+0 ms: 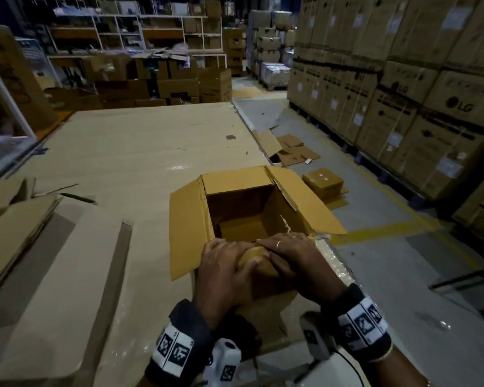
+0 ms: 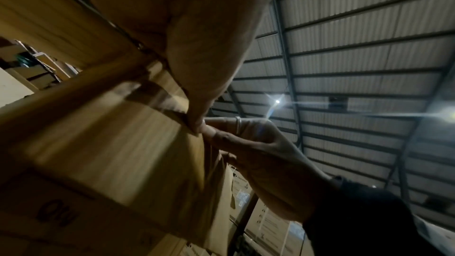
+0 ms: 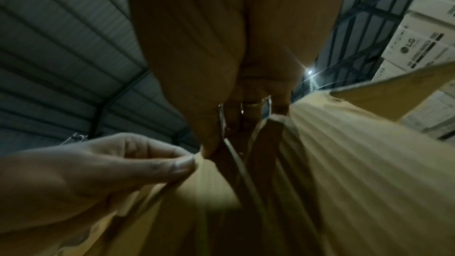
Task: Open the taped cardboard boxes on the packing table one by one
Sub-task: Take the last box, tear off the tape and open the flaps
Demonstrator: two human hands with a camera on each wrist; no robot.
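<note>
A brown cardboard box (image 1: 187,227) stands open at the packing table's near right edge, with its left, right and far flaps spread outward and its inside dark. Both hands grip the box's near flap (image 1: 259,265). My left hand (image 1: 232,254) curls its fingers over the flap's edge with the thumb on the outer face. My right hand (image 1: 280,250), wearing rings, holds the same flap beside it, and the thumbs nearly touch. In the left wrist view the left thumb (image 2: 197,77) presses the cardboard (image 2: 110,143). The right wrist view shows the right hand (image 3: 221,65) on the flap (image 3: 344,163).
Flattened cardboard (image 1: 25,233) is piled on the table (image 1: 123,152) at the left. Beyond the table's right edge, flat cartons (image 1: 294,152) and a small closed box (image 1: 323,181) lie on the floor. Tall stacks of LG cartons (image 1: 417,107) line the right, and shelves (image 1: 137,32) stand at the back.
</note>
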